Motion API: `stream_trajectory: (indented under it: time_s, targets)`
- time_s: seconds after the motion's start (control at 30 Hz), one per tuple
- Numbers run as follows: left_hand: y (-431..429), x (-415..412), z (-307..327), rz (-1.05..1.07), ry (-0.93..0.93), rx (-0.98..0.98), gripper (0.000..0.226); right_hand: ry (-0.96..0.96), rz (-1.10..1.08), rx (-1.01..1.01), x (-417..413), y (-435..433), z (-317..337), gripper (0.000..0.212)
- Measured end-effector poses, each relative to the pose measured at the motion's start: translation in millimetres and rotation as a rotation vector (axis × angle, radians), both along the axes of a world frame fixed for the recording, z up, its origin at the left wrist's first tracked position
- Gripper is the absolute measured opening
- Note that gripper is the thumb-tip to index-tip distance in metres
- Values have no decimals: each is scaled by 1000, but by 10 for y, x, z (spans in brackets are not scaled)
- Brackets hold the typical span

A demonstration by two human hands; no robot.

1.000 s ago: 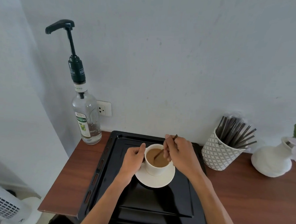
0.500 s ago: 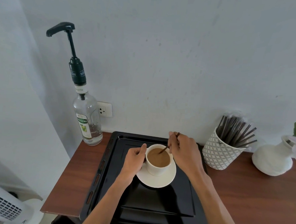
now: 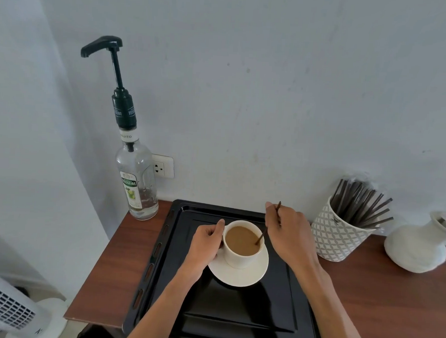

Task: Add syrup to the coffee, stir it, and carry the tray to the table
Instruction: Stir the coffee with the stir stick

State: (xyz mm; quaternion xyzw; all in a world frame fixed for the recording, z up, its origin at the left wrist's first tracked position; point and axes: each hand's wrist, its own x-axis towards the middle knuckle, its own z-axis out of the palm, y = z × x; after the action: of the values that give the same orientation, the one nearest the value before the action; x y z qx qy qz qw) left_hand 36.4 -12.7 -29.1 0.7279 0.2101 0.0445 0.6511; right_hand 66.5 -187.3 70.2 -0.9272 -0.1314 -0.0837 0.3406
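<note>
A white cup (image 3: 240,257) of light brown coffee sits on a white saucer (image 3: 239,275) in the far half of a black tray (image 3: 234,322). My left hand (image 3: 204,245) grips the cup's left side. My right hand (image 3: 288,234) is just right of the cup and pinches a thin brown stir stick (image 3: 261,238), whose lower end dips into the coffee at the right rim. A clear syrup bottle (image 3: 136,182) with a tall dark pump stands on the wooden counter left of the tray.
A patterned white pot (image 3: 334,239) full of brown stir sticks stands right of the tray, with a white vase (image 3: 416,246) beyond it. The wall with a socket (image 3: 162,165) runs close behind. A white fan (image 3: 5,307) stands on the floor at lower left.
My right hand has slid from over the cup to its right side, taking the stick's tip from the left of the coffee to the right rim. The left hand has stayed on the cup.
</note>
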Motion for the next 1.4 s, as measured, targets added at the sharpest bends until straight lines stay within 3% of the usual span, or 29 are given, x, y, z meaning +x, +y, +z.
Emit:
stream_trajectory:
  time_s: [0.17,0.4,0.57,0.8,1.0,1.2,1.4]
  targets:
    - [-10,-2,-8,0,-10,-4,50,133,129,112,-105,97,-50,49]
    - [-5,6,-18,-7,-11,18,53,-34,-30,-31,-32,-22,-33,52]
    - [-9,7,-31,-13,-24,16,52,155,119,153,-95,88,-82,48]
    - [6,7,-38,-24,-22,36,52,-20,-24,-23,-23,-67,-47,51]
    - [20,9,-9,-54,-32,91,55,132,117,170,-129,91,-99,46]
    - [46,9,33,-87,-21,146,60,-20,-29,-33,-67,5,-30,49]
    - [51,-1,46,-108,-29,125,66,129,131,116,-158,133,-41,46]
